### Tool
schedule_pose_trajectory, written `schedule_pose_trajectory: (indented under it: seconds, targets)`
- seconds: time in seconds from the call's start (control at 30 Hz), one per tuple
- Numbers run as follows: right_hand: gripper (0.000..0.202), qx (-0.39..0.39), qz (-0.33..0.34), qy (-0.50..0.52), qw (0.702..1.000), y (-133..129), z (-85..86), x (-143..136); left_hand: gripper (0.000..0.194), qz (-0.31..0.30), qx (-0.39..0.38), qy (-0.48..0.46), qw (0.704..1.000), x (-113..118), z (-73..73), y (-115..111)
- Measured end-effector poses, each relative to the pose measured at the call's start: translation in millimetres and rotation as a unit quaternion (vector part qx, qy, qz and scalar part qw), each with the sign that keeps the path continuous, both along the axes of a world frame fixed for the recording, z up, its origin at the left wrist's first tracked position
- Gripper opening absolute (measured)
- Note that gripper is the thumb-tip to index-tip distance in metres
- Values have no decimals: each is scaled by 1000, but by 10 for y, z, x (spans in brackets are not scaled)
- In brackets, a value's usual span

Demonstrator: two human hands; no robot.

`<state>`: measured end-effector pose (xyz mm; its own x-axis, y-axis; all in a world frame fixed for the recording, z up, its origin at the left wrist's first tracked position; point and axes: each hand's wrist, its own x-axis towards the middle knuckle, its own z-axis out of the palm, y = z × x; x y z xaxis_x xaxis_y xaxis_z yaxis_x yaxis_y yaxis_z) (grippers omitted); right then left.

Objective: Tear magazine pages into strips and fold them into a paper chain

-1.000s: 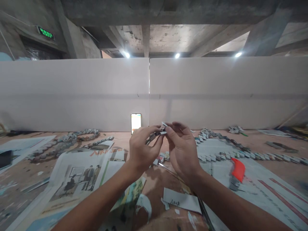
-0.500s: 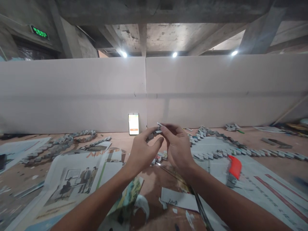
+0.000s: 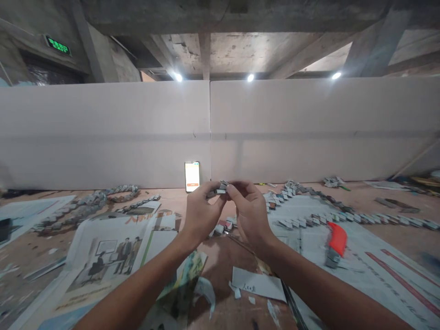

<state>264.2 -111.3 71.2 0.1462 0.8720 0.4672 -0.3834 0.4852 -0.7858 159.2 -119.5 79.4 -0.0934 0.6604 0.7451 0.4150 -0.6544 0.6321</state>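
A white board (image 3: 103,114) is standing along the far edge of the work area. The counter (image 3: 237,256) is extending in front of it. A newspaper (image 3: 103,261) is lying on the left of the counter; a printed sheet (image 3: 359,270) is lying on the right. A zigzag chain (image 3: 309,221) is running across the right side, partly over the sheet. A looped chain (image 3: 91,201) is lying at the far left.

The left hand (image 3: 201,211) and the right hand (image 3: 251,211) are meeting above the counter, between the two chains. A phone (image 3: 192,177) is standing near the board, screen lit. A red tool (image 3: 338,238) is resting on the sheet, near the zigzag chain. A paper slip (image 3: 258,284) is lying nearer than the hands.

A small folded link (image 3: 222,187) is being held between the hands, clear of the counter. The left grip is pinching it from the left; the right grip is pinching its right end, thumb in front. The rear fingertips are not showing.

Step in hand, by judgement: the hands are aligning or pressing the link's folds. The next move is probably calling for a steady left pinch while the right thumb is applying light, even pressure.
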Motion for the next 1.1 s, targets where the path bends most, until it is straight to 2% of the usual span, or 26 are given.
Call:
schedule_pose_trajectory:
  seconds: [0.13,0.37,0.67,0.87,1.1]
  targets:
    - [11,29,8,-5,1000,19,-1,12,13,-8,-7,-36,999,4,37,-18]
    - [8,-1,22,1,1000,39,-4,31,15,-28,-15,-61,998,6,48,-3]
    - [7,5,12,7,1000,31,-14,26,16,-36,-2,-66,997,6,52,-14]
    - [9,0,17,-19,1000,61,7,47,15,-10,17,-25,999,-25,29,12]
    - [15,8,17,-80,997,124,83,138,17,10,69,87,994,-108,41,17]
